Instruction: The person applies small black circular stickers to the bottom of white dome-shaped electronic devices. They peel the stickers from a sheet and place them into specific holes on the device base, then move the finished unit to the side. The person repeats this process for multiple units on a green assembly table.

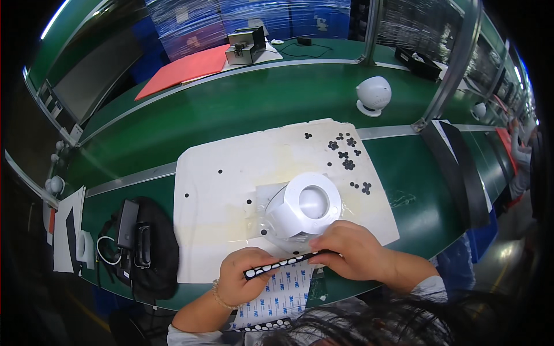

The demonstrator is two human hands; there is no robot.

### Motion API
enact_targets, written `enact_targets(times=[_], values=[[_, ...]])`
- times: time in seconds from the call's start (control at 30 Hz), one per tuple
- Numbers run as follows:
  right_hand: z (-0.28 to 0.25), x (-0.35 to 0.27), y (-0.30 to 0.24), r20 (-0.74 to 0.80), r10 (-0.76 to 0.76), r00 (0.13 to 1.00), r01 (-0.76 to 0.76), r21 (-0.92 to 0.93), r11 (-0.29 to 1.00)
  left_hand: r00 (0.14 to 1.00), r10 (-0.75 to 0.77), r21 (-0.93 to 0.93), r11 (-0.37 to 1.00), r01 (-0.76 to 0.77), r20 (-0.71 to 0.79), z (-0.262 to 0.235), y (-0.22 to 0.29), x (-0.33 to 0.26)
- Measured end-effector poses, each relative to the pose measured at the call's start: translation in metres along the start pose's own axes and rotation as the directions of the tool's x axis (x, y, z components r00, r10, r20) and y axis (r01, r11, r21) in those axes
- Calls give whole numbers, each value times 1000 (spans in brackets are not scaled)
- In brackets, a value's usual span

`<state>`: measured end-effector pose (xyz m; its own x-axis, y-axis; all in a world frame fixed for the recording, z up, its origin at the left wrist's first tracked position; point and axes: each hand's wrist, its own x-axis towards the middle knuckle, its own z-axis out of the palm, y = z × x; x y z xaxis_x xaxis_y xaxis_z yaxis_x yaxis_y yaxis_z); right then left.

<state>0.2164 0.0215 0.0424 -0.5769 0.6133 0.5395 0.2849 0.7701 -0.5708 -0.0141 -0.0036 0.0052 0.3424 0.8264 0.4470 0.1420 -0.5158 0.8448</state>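
You hold a narrow black strip [281,264] dotted with white rounds between your two hands, just above the near edge of the white mat [231,173] on the green counter [242,104]. Its long axis runs nearly left to right, tilted a little: the left end sits lower and nearer you, the right end rises toward the white dome-shaped housing [304,209]. Your left hand [245,278] is curled closed around the strip's left end, and your right hand [353,249] is pinched shut on its right end, so the two hands stand apart with the strip spanning the gap. The housing lies on the mat just beyond your right hand, its round open face turned up and toward you, resting on clear plastic film. Under the strip and your wrists lies a white sheet of backing paper [283,297] with blue print. Small black pads [344,151] are scattered on the mat's far right corner. A black pouch with a cable [141,245] sits to the left of the mat, and a second white rounded housing [373,95] stands farther back on the counter.
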Motion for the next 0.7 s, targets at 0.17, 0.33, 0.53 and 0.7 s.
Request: enact_targets(times=[0.17,0.33,0.53,0.7], values=[[-1,1,9,-45,-217,975,212,-92,973,997,19,2,1000,-19,-76,2,-2,-1],[-6,0,6,-83,-252,964,242,-109,964,992,-49,-20,999,48,-115,-2,-4,-3],[5,2,5,-136,-204,969,176,-189,966,996,71,56,996,-68,-56,1,-4,-1],[-9,1,4,-72,-221,972,218,-58,974,990,-22,-10,1000,21,-137,1,-5,-3]])
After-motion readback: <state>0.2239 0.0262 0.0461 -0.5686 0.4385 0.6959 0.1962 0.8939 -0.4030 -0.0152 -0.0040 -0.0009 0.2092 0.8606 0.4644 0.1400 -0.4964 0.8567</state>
